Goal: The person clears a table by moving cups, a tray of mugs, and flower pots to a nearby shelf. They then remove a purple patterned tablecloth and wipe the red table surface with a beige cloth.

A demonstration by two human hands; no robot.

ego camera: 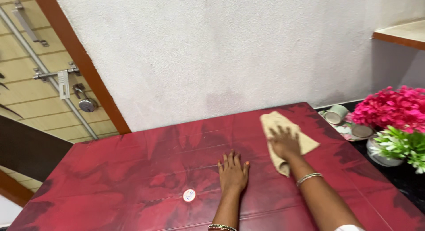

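Observation:
A beige cloth (275, 121) lies on the red table top (133, 169) towards its far right corner. My right hand (284, 141) presses flat on the cloth, fingers spread. My left hand (233, 172) rests palm down on the bare red surface just left of it, holding nothing. Bangles circle both wrists.
A small round white sticker (189, 195) sits on the table near my left forearm. To the right stand pink flowers (389, 108) in a pot with green leaves (400, 144), and a pale green cup (336, 113). A white wall rises behind; a wooden door with a bolt (57, 76) is at left.

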